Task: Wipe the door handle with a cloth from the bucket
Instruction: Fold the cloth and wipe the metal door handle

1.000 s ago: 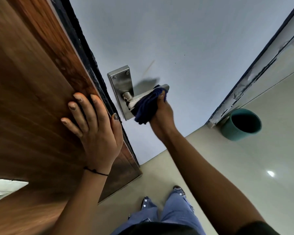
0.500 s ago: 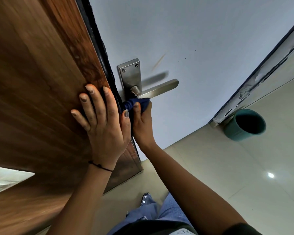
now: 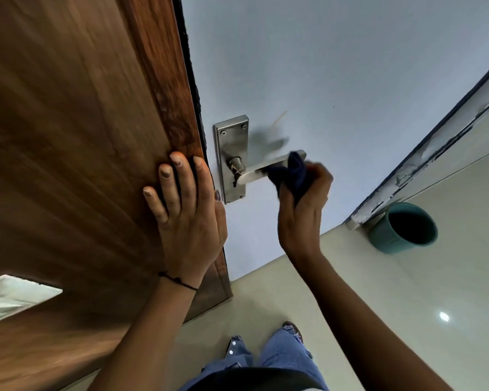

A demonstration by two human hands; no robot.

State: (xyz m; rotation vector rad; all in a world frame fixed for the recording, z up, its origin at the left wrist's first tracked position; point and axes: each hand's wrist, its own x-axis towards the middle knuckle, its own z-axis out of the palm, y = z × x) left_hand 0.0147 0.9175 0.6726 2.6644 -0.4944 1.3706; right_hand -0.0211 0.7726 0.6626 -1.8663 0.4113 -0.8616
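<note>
The person's right hand (image 3: 301, 210) is closed around a bunched dark blue cloth (image 3: 291, 174), its fingers curled tight on the fabric, and the cloth is pressed over the outer end of the brushed-steel lever door handle (image 3: 261, 169). Only the inner part of the lever shows bare, running from the cloth back to the round spindle on the tall rectangular steel backplate (image 3: 232, 142), which is screwed to the pale grey-blue door face (image 3: 322, 66); a soft blurred shadow lies on the door just above the lever. The left hand (image 3: 185, 210) is spread flat, fingers extended and slightly apart, resting against the brown wood-grain panel (image 3: 68, 122) right beside the dark edge where it meets the grey door, holding nothing; a thin black thread band (image 3: 178, 280) circles that wrist. Down to the right, a teal round bucket (image 3: 404, 228) stands on the glossy cream tiled floor (image 3: 407, 306), touching or just beside the foot of a chipped white door frame (image 3: 424, 170), well apart from the handle. Its inside looks dark, and what it holds cannot be made out. At the bottom edge, blue denim trouser legs (image 3: 283, 354) and the tip of a shoe show above the floor, and a small bright spot of light reflects off the tiles to the right.
</note>
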